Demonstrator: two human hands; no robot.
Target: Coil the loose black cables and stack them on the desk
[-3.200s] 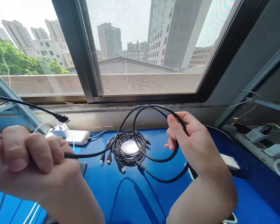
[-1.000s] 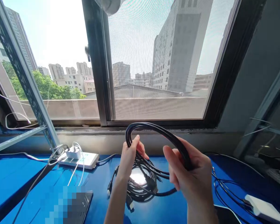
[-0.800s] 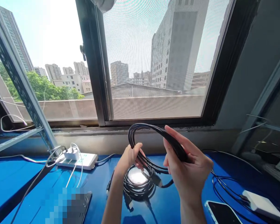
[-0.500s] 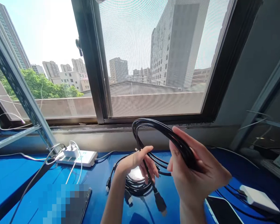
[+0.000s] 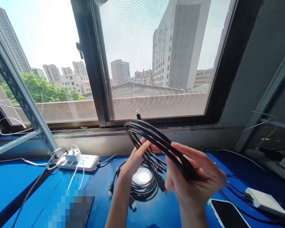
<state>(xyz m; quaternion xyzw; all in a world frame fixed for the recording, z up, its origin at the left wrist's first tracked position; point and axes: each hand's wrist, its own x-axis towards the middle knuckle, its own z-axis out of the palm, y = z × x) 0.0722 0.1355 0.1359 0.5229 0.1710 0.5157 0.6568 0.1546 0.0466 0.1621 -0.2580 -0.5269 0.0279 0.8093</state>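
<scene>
A black cable (image 5: 154,131) hangs in loose loops above the desk. My right hand (image 5: 194,177) is closed round the gathered strands at their right end. My left hand (image 5: 135,158) is at the far side of the loops, its thumb and fingers round strands there; the fingertips are partly hidden. One metal-tipped plug (image 5: 138,116) pokes up over the far edge of the loops, and the other, a wide flat plug (image 5: 161,182), dangles beside my right hand. Below lies a second coiled black cable (image 5: 143,194) on the blue desk (image 5: 102,196), its plug (image 5: 133,204) towards me.
A white power strip (image 5: 90,162) with a charger sits at the back left. A dark, partly pixelated device (image 5: 79,212) lies in front. To the right are a phone (image 5: 228,215) and a white box (image 5: 266,201) with cables. Metal shelf posts (image 5: 33,107) flank the window.
My left hand has risen and closed on the cable loops, and a plug now sticks up there. My right hand has shifted slightly left with the cable. The dangling plug has swung up.
</scene>
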